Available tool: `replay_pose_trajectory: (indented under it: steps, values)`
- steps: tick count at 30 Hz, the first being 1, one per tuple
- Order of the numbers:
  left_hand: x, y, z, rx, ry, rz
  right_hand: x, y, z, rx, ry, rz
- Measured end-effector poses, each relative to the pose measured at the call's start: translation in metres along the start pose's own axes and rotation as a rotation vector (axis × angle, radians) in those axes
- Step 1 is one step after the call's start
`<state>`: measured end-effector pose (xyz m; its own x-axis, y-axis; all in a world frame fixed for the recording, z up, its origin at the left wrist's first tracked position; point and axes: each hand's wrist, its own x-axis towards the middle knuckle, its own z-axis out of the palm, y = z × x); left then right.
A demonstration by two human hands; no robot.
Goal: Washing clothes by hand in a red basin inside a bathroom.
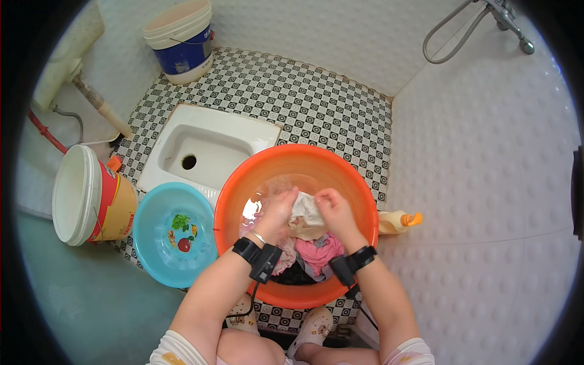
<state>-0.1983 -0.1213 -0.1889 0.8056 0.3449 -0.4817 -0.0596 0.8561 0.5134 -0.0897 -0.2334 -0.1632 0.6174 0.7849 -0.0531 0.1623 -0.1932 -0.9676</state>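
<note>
Between my two hands a wet white cloth (306, 212) is stretched, low inside a large orange basin (356, 182). My left hand (277, 216) is closed on the cloth's left edge. Fingers pinched, my right hand (336, 213) grips its upper right corner. Water lies in the basin, with some suds toward its far left. Below my hands sit a bright pink garment (321, 252), a pale pink one (285, 255) and dark cloth (292, 275) nearest me. What kind of garment the white cloth is, I cannot tell.
A light blue basin (159, 243) stands left of the orange one, beside a squat toilet (243, 128). A yellow-and-red bucket (118, 210) and a blue-and-white bucket (185, 58) stand farther off. A pump bottle (392, 222) is at the right, near the wall.
</note>
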Motion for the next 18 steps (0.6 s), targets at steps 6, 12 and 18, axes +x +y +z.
replay_pose_trajectory:
  steps: [6, 12, 18]
  values:
    - [-0.005, -0.024, 0.016, -0.115, -0.018, -0.044, -0.008, -0.023, 0.022, -0.253, 0.095, -0.078]
    - [-0.022, -0.006, 0.043, -0.135, 0.065, -0.099, -0.016, -0.021, 0.027, -0.568, 0.128, -0.481]
    - [-0.021, 0.023, 0.038, 0.023, -0.104, -0.252, 0.013, -0.002, -0.016, -0.215, -0.013, -0.073]
